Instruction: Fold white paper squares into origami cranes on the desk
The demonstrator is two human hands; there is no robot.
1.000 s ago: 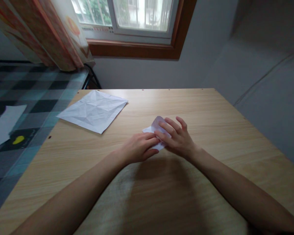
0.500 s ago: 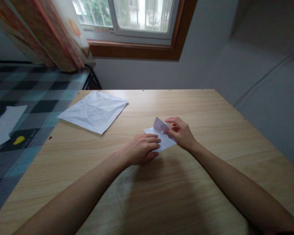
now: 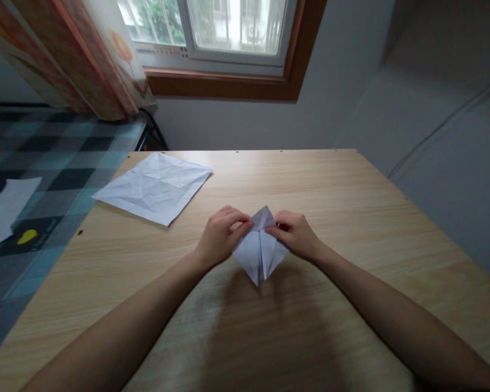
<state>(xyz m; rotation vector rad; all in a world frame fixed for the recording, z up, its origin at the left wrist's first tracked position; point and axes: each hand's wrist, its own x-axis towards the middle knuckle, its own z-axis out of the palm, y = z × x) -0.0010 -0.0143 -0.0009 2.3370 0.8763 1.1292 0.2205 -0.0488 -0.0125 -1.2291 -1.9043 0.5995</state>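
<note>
A small folded white paper [image 3: 260, 249], kite-shaped with its point toward me, is lifted a little over the middle of the wooden table [image 3: 351, 228]. My left hand [image 3: 220, 234] pinches its upper left edge with curled fingers. My right hand [image 3: 296, 234] pinches its upper right edge in the same way. Both forearms reach in from the near edge of the table.
A creased, unfolded white sheet [image 3: 153, 186] lies flat at the table's far left. A bed with a checked cover [image 3: 36, 185] and a white paper [image 3: 4, 209] stands to the left. A curtain [image 3: 85, 60] and a window [image 3: 212, 27] are behind; a grey wall is on the right.
The folded paper was lying on the table under both hands. It has been picked up, turned with its point toward me, and is now held by both hands at its upper edges.
</note>
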